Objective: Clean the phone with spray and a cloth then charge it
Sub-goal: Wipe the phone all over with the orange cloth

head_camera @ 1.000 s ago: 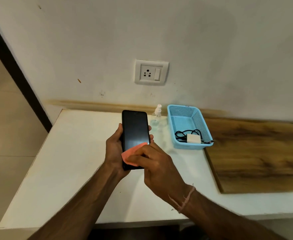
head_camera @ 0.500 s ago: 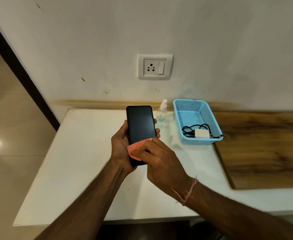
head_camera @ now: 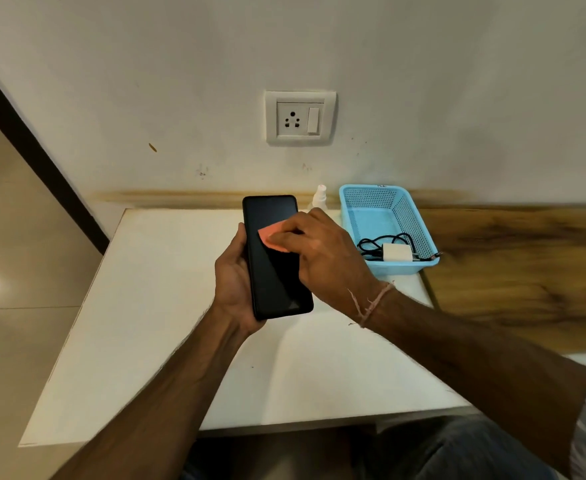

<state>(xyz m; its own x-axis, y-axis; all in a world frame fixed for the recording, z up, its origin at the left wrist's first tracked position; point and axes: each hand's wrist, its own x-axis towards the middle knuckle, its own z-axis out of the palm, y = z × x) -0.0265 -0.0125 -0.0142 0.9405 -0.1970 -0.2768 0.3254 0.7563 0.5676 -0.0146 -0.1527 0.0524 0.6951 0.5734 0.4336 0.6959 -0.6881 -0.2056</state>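
The left hand (head_camera: 234,285) grips the black, flat, glass-fronted rectangular phone (head_camera: 277,282) by its left edge and back, thumb along the side and the other fingers hidden behind the body. The device is held screen up, above the white rectangular table (head_camera: 153,306) and clear of it. This grip appears chosen to leave the whole screen exposed and to brace it against pressure from above. The right hand (head_camera: 322,251) is curled over a small coral-orange cloth (head_camera: 271,237), its bent fingers pinning it to the upper middle of the dark screen; only one corner of the fabric shows past them. Judgement: the wiping step is in hand and charging has not begun. The small clear plastic spray bottle (head_camera: 319,197) stands upright at the back of the table against the wall, just left of the light-blue perforated plastic basket (head_camera: 409,220), within reach but untouched. Inside the basket lie the white block charger (head_camera: 397,252) and its coiled black cable (head_camera: 376,244), unplugged. The white wall socket (head_camera: 300,118) with its switch sits directly above, unoccupied. Risk noted: the one-sided hold could let the phone slip under a firm wipe.
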